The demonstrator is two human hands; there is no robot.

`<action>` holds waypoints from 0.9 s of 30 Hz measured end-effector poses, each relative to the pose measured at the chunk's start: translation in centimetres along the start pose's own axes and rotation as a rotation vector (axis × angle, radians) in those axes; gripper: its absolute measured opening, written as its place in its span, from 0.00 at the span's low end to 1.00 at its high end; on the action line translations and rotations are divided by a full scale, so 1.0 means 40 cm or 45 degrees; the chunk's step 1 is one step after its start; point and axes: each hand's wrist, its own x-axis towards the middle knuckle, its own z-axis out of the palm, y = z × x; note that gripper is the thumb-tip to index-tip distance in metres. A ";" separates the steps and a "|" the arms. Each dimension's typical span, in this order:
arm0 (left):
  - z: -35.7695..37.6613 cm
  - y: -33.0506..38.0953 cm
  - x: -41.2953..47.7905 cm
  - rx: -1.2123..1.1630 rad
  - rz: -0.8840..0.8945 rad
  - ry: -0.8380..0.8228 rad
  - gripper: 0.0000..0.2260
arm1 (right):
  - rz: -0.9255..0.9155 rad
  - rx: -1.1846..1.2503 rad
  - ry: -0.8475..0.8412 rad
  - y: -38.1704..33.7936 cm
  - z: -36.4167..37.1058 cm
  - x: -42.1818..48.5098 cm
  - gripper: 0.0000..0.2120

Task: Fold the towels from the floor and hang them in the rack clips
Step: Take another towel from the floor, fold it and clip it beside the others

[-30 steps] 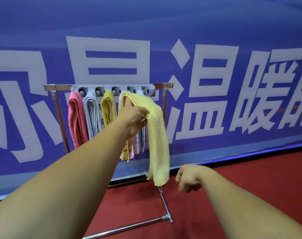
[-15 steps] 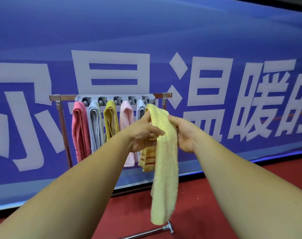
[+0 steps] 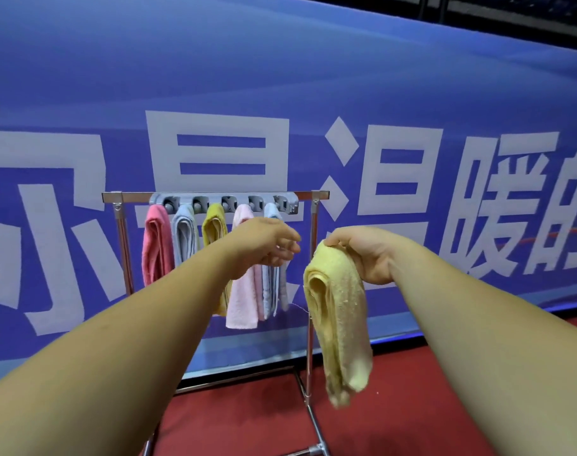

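Observation:
A folded pale yellow towel (image 3: 341,320) hangs from my right hand (image 3: 362,251), which grips its top fold to the right of the rack. My left hand (image 3: 267,245) is open and empty in front of the hung towels. The metal rack (image 3: 316,205) carries a grey clip strip (image 3: 224,201). From the clips hang a pink towel (image 3: 157,248), a grey-blue towel (image 3: 185,235), a mustard towel (image 3: 214,225), a light pink towel (image 3: 244,297) and a light blue towel (image 3: 274,291). The rightmost clip (image 3: 285,205) holds nothing.
A large blue banner with white characters (image 3: 379,159) stands right behind the rack. The floor (image 3: 395,406) is red. The rack's metal foot (image 3: 316,449) runs toward me at the bottom centre.
The yellow towel has passed from both hands into my right hand alone and moved right. My left hand let go and now hovers open near the hung towels.

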 end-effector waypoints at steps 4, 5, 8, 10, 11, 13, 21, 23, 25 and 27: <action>0.065 0.027 0.072 0.030 0.015 -0.064 0.12 | -0.021 -0.113 -0.054 -0.049 -0.037 0.021 0.10; 0.081 0.030 0.089 -0.018 -0.002 -0.113 0.13 | -0.022 -0.107 -0.073 -0.057 -0.049 0.028 0.12; 0.119 0.029 0.132 -0.134 -0.032 -0.324 0.14 | -0.010 -0.133 -0.145 -0.070 -0.086 0.057 0.18; 0.131 0.025 0.158 -0.135 -0.042 -0.466 0.16 | -0.018 -0.170 -0.141 -0.075 -0.110 0.072 0.16; 0.133 0.027 0.170 -0.139 -0.040 -0.519 0.16 | -0.035 -0.164 -0.133 -0.078 -0.122 0.078 0.14; 0.140 0.026 0.198 -0.229 -0.011 -0.531 0.16 | -0.065 -0.072 -0.141 -0.073 -0.146 0.097 0.10; 0.169 -0.016 0.352 -0.289 -0.039 -0.234 0.13 | -0.257 -0.019 -0.008 -0.038 -0.223 0.231 0.12; 0.167 -0.017 0.385 -0.246 0.010 -0.254 0.12 | -0.345 0.074 0.033 -0.038 -0.227 0.270 0.09; 0.159 -0.020 0.427 -0.401 0.052 -0.159 0.12 | -0.380 0.062 0.050 -0.034 -0.228 0.309 0.07; 0.154 -0.037 0.468 -0.373 0.019 -0.079 0.10 | -0.375 0.004 0.119 -0.027 -0.235 0.349 0.06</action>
